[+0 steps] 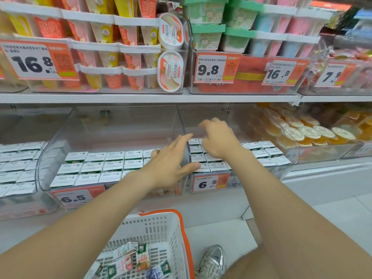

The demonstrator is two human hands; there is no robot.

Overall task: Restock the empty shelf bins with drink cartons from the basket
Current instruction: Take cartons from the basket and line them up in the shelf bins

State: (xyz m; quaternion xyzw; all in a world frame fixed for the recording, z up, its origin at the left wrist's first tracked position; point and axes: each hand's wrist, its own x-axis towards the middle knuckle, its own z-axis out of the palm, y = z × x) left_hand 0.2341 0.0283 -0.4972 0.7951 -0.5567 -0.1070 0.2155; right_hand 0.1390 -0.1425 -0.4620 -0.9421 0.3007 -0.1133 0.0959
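Observation:
Two clear shelf bins stand side by side on the lower shelf, both holding rows of white-topped drink cartons. My left hand (169, 164) lies flat with fingers spread over the right end of the middle bin (60, 141), its thumb touching the divider wall. My right hand (216, 137) hovers over the cartons (213, 166) in the right bin (227, 117), fingers loosely curled, holding nothing that I can see. Below, the white basket (161, 226) with an orange rim holds several loose cartons (141, 258) lying on its bottom.
Price tags reading 6.5 hang on the bin fronts. The shelf above carries cup desserts and tubs. Orange jelly cups (302, 131) fill the bin at right. Another carton bin (18, 164) is at left. My shoe (213, 260) stands beside the basket on the floor.

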